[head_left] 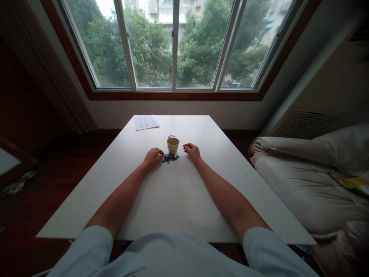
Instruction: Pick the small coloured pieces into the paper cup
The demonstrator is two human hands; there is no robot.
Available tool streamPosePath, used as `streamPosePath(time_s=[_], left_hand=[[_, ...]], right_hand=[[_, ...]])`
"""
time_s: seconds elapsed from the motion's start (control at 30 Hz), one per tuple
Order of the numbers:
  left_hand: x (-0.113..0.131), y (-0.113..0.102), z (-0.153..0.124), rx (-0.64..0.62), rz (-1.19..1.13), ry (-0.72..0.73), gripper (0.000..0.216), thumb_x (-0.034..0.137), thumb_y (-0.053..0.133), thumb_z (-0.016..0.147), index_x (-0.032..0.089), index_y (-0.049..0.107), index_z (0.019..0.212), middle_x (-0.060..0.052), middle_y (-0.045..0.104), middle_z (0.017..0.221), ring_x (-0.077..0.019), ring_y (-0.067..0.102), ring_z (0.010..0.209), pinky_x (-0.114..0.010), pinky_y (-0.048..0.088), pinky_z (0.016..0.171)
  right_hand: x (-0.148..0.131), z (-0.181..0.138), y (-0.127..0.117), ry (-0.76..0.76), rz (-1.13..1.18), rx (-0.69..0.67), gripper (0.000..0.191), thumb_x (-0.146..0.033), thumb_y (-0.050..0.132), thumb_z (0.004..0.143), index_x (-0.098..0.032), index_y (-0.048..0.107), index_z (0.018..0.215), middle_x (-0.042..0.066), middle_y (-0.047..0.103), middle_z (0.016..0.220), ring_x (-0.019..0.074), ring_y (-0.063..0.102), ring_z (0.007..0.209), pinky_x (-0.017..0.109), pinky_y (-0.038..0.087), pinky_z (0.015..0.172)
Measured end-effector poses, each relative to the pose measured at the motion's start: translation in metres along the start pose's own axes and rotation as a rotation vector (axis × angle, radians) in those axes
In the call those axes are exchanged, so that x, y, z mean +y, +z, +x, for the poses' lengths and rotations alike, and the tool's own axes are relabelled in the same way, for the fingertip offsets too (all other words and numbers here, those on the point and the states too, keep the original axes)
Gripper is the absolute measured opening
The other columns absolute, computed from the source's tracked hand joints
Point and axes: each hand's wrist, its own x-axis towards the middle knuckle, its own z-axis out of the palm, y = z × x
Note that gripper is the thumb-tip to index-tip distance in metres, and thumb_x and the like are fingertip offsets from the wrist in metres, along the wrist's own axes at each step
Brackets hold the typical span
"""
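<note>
Your left hand lies on the table just left of centre frame, its fingers curled in with the tips at the left edge of a small pile of beads, blue, dark and a little red. The pieces are too small to tell whether your fingertips pinch one or only touch the pile. Your right hand rests a little right of centre, fingers loosely bent toward the thumb; whether it holds a bead between them you cannot tell at this size. It sits clear of the pile, just to the right of the paper cup.

That cup stands upright between your two hands, directly behind the beads and touching or nearly touching them, with a thin wire loop showing at its far rim. Both forearms run bare from the lower frame up to the hands, out of pale blue short sleeves.

All of this sits on a white table filling the middle of the frame. A printed sheet of paper lies at its far left corner. A rumpled cream bedding pile fills the right side, and a wide window with green trees beyond spans the top.
</note>
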Motion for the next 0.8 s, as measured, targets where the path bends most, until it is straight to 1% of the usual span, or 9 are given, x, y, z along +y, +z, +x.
streamPosePath(time_s=[0.07,0.17,0.33,0.47,0.57,0.67,0.73,0.8], left_hand=[[0.0013,-0.0010,-0.0003,-0.001,0.014,-0.010,0.026,0.016,0.056,0.079,0.023,0.074,0.097,-0.006,0.066,0.102,-0.0220,0.056,0.097,-0.035,0.046,0.089],[0.0039,-0.0039,-0.0013,-0.007,0.043,-0.042,0.027,0.014,0.056,0.079,0.023,0.073,0.097,-0.007,0.066,0.104,-0.0225,0.056,0.098,-0.036,0.046,0.089],[0.0059,-0.0053,-0.0028,0.022,0.063,-0.092,0.019,0.019,0.058,0.081,0.022,0.071,0.093,-0.007,0.066,0.100,-0.0235,0.056,0.096,-0.036,0.046,0.088],[0.0059,-0.0040,-0.0025,0.062,0.026,-0.084,0.014,0.023,0.057,0.083,0.022,0.070,0.087,-0.008,0.067,0.096,-0.0233,0.057,0.092,-0.036,0.046,0.085],[0.0058,-0.0045,-0.0024,0.111,-0.030,-0.089,0.013,0.023,0.057,0.083,0.022,0.069,0.086,-0.007,0.068,0.090,-0.0217,0.059,0.085,-0.035,0.047,0.080],[0.0055,-0.0046,-0.0022,0.154,-0.121,-0.128,0.014,0.023,0.057,0.081,0.022,0.068,0.088,-0.004,0.069,0.085,-0.0183,0.060,0.077,-0.032,0.047,0.074],[0.0055,-0.0031,-0.0011,0.160,-0.215,-0.169,0.015,0.024,0.056,0.079,0.022,0.067,0.089,-0.002,0.069,0.080,-0.0161,0.059,0.072,-0.030,0.046,0.070],[0.0060,-0.0005,0.0013,0.154,-0.357,-0.213,0.015,0.025,0.055,0.078,0.020,0.066,0.088,0.000,0.068,0.076,-0.0144,0.059,0.068,-0.028,0.047,0.067]], right_hand=[[-0.0006,-0.0005,0.0017,0.011,0.010,-0.021,0.027,-0.036,0.058,0.073,-0.017,0.071,0.087,0.005,0.070,0.078,0.0138,0.060,0.063,0.027,0.048,0.062],[-0.0011,-0.0008,0.0036,0.035,0.056,-0.015,0.028,-0.037,0.058,0.074,-0.016,0.071,0.087,0.005,0.069,0.078,0.0134,0.059,0.062,0.026,0.047,0.059],[0.0019,-0.0009,0.0035,0.034,0.054,-0.025,0.028,-0.037,0.058,0.073,-0.016,0.071,0.087,0.005,0.069,0.076,0.0137,0.059,0.062,0.026,0.046,0.059],[0.0035,-0.0012,0.0032,0.030,0.041,-0.024,0.028,-0.037,0.058,0.073,-0.017,0.071,0.087,0.005,0.069,0.076,0.0140,0.060,0.063,0.027,0.047,0.060],[0.0025,-0.0015,0.0034,0.029,0.036,-0.025,0.028,-0.037,0.058,0.073,-0.017,0.072,0.087,0.004,0.069,0.075,0.0140,0.060,0.062,0.027,0.047,0.060],[0.0004,-0.0020,0.0038,0.029,0.025,-0.024,0.029,-0.038,0.058,0.073,-0.017,0.072,0.087,0.004,0.069,0.074,0.0140,0.059,0.061,0.027,0.047,0.060],[-0.0007,-0.0023,0.0041,0.033,0.020,-0.020,0.029,-0.038,0.058,0.072,-0.017,0.072,0.086,0.004,0.069,0.073,0.0139,0.059,0.061,0.027,0.047,0.061],[-0.0007,-0.0024,0.0042,0.033,0.020,-0.020,0.028,-0.038,0.058,0.072,-0.017,0.071,0.086,0.004,0.069,0.073,0.0140,0.059,0.062,0.027,0.048,0.061]])
